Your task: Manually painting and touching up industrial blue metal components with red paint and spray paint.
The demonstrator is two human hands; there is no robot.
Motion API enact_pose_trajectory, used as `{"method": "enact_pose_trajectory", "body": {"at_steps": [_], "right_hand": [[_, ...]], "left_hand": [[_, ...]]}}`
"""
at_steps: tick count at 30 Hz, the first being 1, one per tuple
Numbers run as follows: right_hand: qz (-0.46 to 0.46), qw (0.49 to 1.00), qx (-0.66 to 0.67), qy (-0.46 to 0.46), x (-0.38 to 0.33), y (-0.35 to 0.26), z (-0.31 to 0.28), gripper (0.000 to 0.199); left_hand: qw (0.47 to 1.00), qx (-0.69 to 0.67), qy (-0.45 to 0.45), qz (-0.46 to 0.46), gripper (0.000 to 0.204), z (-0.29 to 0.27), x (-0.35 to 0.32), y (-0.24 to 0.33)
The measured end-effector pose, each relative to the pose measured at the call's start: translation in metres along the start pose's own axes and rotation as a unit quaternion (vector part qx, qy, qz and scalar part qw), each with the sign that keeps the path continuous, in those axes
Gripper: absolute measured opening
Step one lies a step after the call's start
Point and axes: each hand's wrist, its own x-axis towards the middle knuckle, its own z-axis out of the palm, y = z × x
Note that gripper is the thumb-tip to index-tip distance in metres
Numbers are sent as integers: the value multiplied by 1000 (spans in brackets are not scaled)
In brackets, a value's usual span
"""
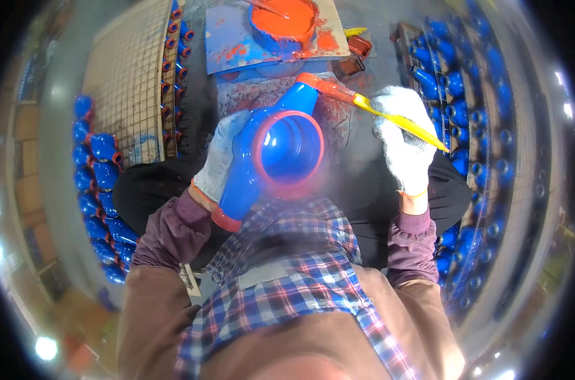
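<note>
My left hand (220, 155), in a white knit glove, grips a glossy blue pipe fitting (242, 168) from its left side. The fitting has a wide round opening facing up, rimmed in red, and red bands at its far and near ends. In my right hand (402, 142), also gloved, is a paintbrush (398, 120) with a yellow handle, held in a pinch. Its red, paint-covered head reaches left and touches the fitting's far end. The left fingertips are partly hidden behind the fitting.
Ahead, a tub of orange-red paint (257, 39) with a stick in it stands on a paint-stained board (227, 45). Blue fittings (103, 190) line the floor at left beside a mesh rack (124, 76). More blue fittings (455, 85) fill rows at right.
</note>
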Motion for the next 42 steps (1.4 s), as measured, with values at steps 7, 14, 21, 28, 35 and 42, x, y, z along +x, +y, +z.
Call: {"method": "enact_pose_trajectory", "body": {"at_steps": [7,14,21,28,35,42], "right_hand": [[-22,997,-46,58,-22,10,2,26],[13,996,-46,81,-48,15,3,28],[112,979,13,170,-59,3,-18,25],[139,959,7,245,-63,-18,-24,23],[122,955,50,266,-73,-34,-21,22],[-82,977,-25,193,-70,-54,15,23]], "left_hand": [[890,-433,-140,-8,44,18,-32,-55],[933,-326,-37,-147,99,56,-37,-25],[984,-166,-39,61,72,69,7,22],[966,-258,33,10,55,77,18,52],[946,-324,7,-23,56,63,54,87],[937,-349,-3,-16,58,57,78,77]]}}
